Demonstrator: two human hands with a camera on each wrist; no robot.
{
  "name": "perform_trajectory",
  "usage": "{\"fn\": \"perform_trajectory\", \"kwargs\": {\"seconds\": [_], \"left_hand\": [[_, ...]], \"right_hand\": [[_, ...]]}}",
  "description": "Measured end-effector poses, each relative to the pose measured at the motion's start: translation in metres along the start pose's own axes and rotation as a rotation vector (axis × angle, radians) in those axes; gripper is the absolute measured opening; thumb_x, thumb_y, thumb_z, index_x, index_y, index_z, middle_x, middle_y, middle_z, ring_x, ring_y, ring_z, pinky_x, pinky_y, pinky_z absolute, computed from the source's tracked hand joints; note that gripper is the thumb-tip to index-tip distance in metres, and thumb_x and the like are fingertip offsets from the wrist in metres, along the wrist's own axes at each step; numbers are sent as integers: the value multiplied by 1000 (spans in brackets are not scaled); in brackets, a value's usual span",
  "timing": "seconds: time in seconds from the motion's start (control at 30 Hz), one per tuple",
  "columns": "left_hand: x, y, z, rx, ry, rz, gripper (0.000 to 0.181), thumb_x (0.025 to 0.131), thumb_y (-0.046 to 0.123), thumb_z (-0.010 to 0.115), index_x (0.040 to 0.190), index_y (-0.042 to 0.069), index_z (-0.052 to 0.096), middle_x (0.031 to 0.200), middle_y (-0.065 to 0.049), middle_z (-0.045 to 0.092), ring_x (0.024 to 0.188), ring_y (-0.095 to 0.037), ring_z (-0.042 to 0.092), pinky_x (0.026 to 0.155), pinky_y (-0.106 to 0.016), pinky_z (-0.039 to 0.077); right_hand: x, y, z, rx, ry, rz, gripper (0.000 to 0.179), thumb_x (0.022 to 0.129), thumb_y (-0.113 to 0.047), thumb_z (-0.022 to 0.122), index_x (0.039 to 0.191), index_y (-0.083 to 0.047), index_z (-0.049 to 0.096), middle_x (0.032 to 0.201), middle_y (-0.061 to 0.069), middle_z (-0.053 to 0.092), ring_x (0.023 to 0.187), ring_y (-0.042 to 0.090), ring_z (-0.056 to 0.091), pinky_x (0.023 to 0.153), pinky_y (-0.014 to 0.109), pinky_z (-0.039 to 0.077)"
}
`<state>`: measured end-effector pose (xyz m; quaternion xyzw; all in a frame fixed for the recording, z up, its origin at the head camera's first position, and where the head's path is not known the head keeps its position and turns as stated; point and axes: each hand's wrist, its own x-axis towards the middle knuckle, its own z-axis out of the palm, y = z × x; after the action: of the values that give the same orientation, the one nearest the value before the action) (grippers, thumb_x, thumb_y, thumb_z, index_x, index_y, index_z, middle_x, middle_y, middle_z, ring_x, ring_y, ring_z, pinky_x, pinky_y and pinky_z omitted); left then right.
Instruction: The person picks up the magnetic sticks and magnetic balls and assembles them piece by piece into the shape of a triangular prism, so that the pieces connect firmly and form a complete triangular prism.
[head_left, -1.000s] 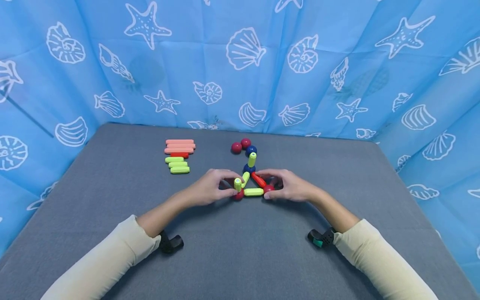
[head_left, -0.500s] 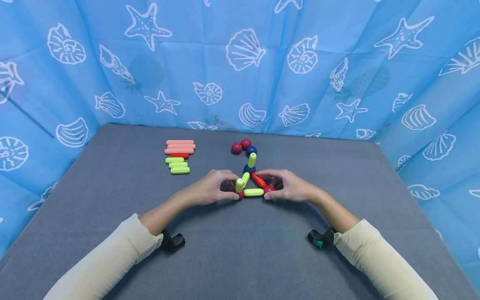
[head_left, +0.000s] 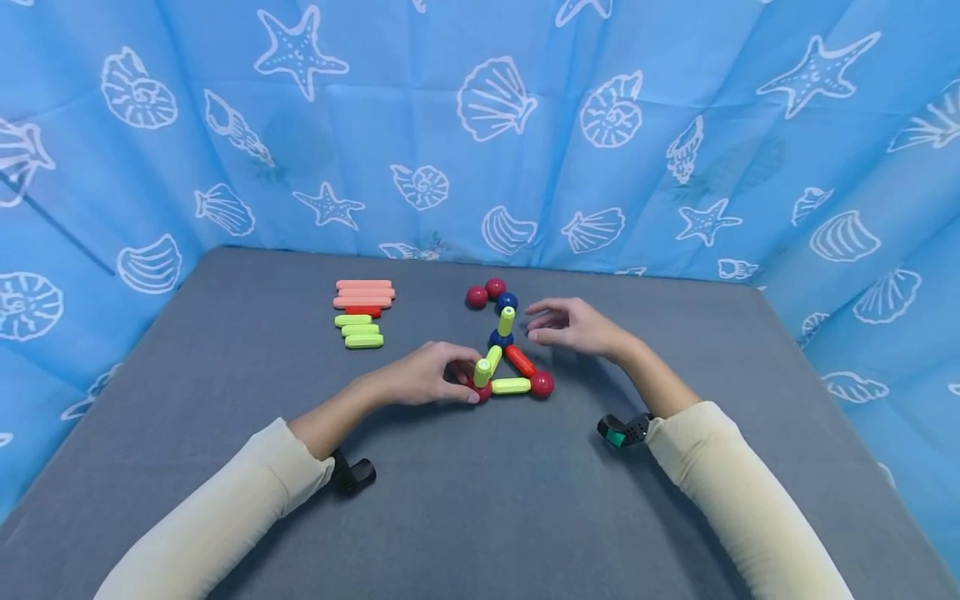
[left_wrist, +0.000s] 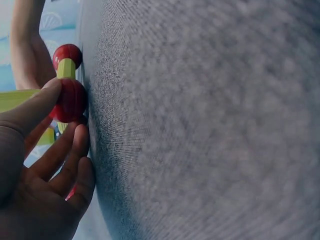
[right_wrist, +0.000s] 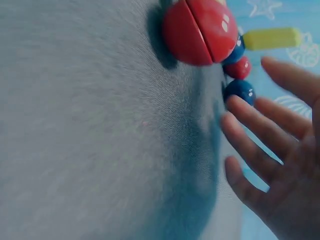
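A triangle of magnetic building pieces lies on the table. Its corners are a left red ball [head_left: 484, 396], a right red ball [head_left: 542, 384] and a blue ball [head_left: 498, 340]. Two yellow-green sticks [head_left: 511, 386] and a red stick [head_left: 520, 361] join them. Yellow-green sticks stand upright on the blue ball [head_left: 506, 322] and on the left red ball [head_left: 482, 373]. My left hand [head_left: 423, 375] pinches the left red ball between thumb and fingers, as the left wrist view also shows. My right hand [head_left: 576, 326], holding nothing, is apart from the triangle, right of the blue ball, its fingers spread.
Behind the triangle sit two loose red balls [head_left: 477, 297] and a loose blue ball [head_left: 507, 302]. At the left lie several salmon sticks [head_left: 364, 292], a short red stick [head_left: 363, 312] and several yellow-green sticks [head_left: 362, 331]. A blue curtain [head_left: 420, 100] hangs behind the grey table [head_left: 480, 517].
My right hand has let go of the right red ball and moved back, away from the triangle. The left red ball with its upright stick has shifted slightly right, closer to the bottom stick.
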<state>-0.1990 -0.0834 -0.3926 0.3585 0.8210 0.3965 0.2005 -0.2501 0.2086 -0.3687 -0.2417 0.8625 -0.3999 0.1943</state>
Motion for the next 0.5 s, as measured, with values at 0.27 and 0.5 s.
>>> {"fn": "perform_trajectory", "kwargs": {"seconds": [0.27,0.5], "left_hand": [[3,-3,0,-18,-10,-6,35,89,19,77,121,11,66,109,0,68,97,-15,61,91,-29,50],[2,-4,-1,-39,-20,-7,34,89,17,76,121,10,66,110,0,67,98,-16,60,92,-31,49]], "right_hand": [[34,1,0,73,171,119,61,96,-18,68,146,3,40,138,23,55,131,36,51,104,53,42],[52,-1,0,143,191,223,64,96,-25,68,146,1,40,136,23,58,120,35,60,103,48,45]]}}
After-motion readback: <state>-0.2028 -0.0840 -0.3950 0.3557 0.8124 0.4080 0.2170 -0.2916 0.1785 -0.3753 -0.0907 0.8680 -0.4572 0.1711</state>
